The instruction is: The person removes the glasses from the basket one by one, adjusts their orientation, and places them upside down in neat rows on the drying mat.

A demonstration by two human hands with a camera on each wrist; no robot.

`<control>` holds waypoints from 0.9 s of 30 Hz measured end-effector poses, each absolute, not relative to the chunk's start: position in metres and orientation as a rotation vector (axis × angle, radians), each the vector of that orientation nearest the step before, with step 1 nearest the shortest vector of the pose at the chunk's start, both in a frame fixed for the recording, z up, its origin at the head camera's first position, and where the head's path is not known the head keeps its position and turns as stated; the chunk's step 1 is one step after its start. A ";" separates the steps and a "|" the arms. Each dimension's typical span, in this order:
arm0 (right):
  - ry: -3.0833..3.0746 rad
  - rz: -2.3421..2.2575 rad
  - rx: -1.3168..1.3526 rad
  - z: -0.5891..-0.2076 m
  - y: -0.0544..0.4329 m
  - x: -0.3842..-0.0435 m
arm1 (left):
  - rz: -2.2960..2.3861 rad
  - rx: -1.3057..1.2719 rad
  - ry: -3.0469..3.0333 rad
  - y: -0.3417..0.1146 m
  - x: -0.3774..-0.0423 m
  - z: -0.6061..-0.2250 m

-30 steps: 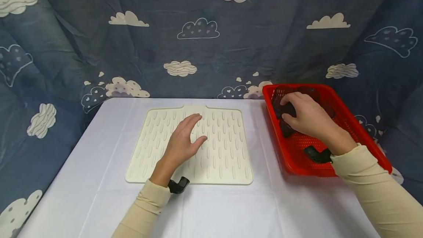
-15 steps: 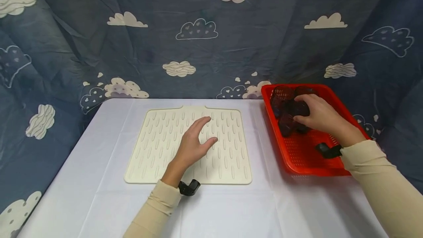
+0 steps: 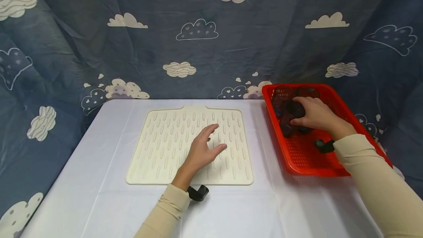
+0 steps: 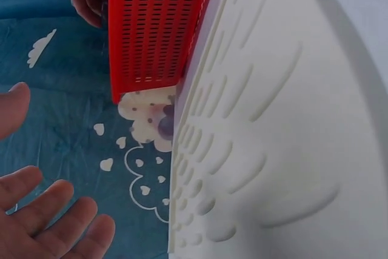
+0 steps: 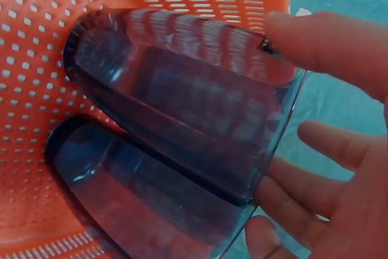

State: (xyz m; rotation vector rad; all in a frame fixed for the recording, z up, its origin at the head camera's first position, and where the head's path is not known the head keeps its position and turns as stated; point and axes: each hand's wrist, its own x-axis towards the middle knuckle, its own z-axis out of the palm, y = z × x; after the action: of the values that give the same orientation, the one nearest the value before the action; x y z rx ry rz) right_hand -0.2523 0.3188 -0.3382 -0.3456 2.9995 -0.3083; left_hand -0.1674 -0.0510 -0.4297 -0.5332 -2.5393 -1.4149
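- the right hand [image 3: 318,115] is in the red basket [image 3: 312,172], thumb and fingers set around one dark cup [image 3: 295,109] and holding it near its rim.
- the right wrist view shows that cup close up: see-through, purplish, its rim toward the hand and its rounded closed end pointing away, deeper into the basket.
- the thumb lies at one side of the rim and fingers at the other; whether the cup is lifted clear of the basket floor, i cannot tell.
- a second cup [image 5: 145,192] lies right alongside the held one, turned the same way.
- more dark cups [image 3: 285,92] crowd the far left part of the basket around the hand; they overlap too much to count surely.
- the basket stands on the white tablecloth [image 3: 231,212], to the right of a cream mat [image 3: 158,139] and apart from it.
- the left hand [image 3: 201,151] hangs over the mat, holding nothing, with a wide gap between thumb and fingers.
- the mat lies flat, with rows of long raised bumps.
- both arms wear beige sleeves [image 3: 373,172], and a small black device [image 3: 198,193] sits at each wrist.
- behind the table hangs a dark blue curtain [image 3: 148,54] printed with pale clouds.
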 end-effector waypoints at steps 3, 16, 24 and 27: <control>2.995 -0.250 -0.343 -0.340 0.317 -0.256 | -1.425 -0.525 -2.572 -0.049 -0.167 -0.432; 2.993 -0.176 -0.365 -0.341 0.311 -0.261 | -1.457 -0.496 -2.611 -0.046 -0.164 -0.444; 2.965 -0.181 -0.359 -0.341 0.311 -0.261 | -1.456 -0.502 -2.608 -0.048 -0.162 -0.444; 2.964 -0.175 -0.358 -0.341 0.311 -0.261 | -1.454 -0.485 -2.618 -0.049 -0.162 -0.444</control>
State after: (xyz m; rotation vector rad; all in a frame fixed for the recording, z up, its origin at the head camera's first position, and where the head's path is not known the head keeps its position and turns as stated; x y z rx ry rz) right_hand -0.2609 0.3110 -0.3414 -0.3576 2.9642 -0.1746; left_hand -0.1619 -0.0491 -0.4439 -0.4846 -2.6175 -1.4538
